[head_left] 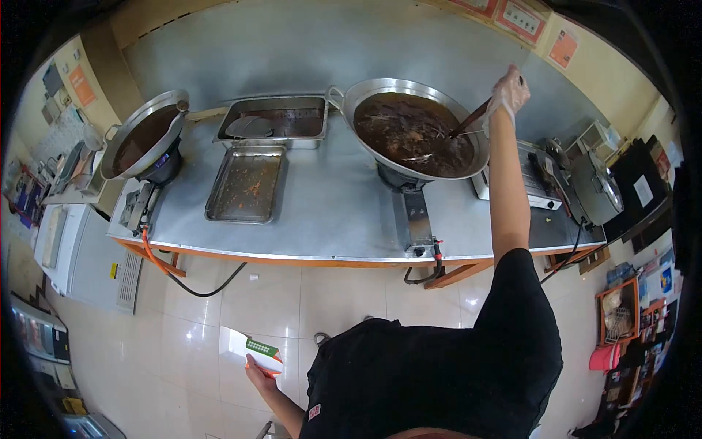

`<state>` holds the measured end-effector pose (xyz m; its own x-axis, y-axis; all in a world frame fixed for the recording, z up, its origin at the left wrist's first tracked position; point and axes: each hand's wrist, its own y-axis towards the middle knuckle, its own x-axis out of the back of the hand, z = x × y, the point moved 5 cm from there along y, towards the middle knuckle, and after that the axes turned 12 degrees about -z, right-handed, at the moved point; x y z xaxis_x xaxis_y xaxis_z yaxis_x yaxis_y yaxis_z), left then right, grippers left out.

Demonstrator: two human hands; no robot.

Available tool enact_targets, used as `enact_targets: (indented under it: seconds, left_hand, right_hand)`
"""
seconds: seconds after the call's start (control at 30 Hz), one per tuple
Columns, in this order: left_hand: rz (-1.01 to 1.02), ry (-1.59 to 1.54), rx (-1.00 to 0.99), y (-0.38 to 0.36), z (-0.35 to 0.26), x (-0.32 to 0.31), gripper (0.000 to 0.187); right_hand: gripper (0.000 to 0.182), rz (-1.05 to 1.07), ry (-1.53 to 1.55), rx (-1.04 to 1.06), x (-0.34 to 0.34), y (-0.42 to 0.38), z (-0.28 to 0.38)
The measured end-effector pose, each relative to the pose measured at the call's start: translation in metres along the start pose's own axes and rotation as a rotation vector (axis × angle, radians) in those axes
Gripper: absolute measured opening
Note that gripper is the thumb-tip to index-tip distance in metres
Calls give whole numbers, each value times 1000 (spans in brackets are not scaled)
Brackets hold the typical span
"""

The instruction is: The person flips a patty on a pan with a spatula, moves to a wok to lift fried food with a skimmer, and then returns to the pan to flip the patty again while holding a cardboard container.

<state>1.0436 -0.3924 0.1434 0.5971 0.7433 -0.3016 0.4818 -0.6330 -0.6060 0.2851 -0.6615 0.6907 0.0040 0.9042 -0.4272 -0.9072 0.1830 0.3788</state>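
My right hand (510, 91), in a clear plastic glove, is closed round the top of a long-handled cooking utensil (475, 117) with a dark brown handle. Its lower end is sunk in dark brown liquid inside a big metal wok (474, 162), where chunks and bubbles show at the surface. Low by my left side, my left hand (256, 372) grips an open paper food box (265, 353), white with green and orange printing. The wok sits on a gas burner (415, 219) on the metal table.
A second wok (175, 135) of dark liquid stands at the left on another burner. Between the woks are a deep rectangular pan (322, 135) and a shallow tray (245, 208) with crumbs. A small stove (537, 192) and lidded pot (596, 190) stand right. Hoses hang below the table edge.
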Motion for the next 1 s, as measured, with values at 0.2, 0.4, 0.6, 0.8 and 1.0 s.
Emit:
enact_targets:
  seconds: [0.2, 0.4, 0.6, 0.8, 1.0]
  left_hand:
    - [1, -6, -11, 5, 5, 7, 41]
    - [24, 1, 6, -8, -8, -4, 42]
    - [18, -8, -37, 5, -7, 1, 45]
    - [107, 8, 19, 24, 6, 11, 44]
    - [102, 6, 49, 15, -2, -9, 41]
  right_hand:
    - [23, -29, 313, -247, 3, 17, -42]
    - [23, 30, 546, -215, 1, 11, -66]
    - [15, 130, 668, -241, 4, 23, -44]
    - [14, 343, 716, -130, 14, 15, -4]
    - [14, 583, 671, -34, 10, -18, 28]
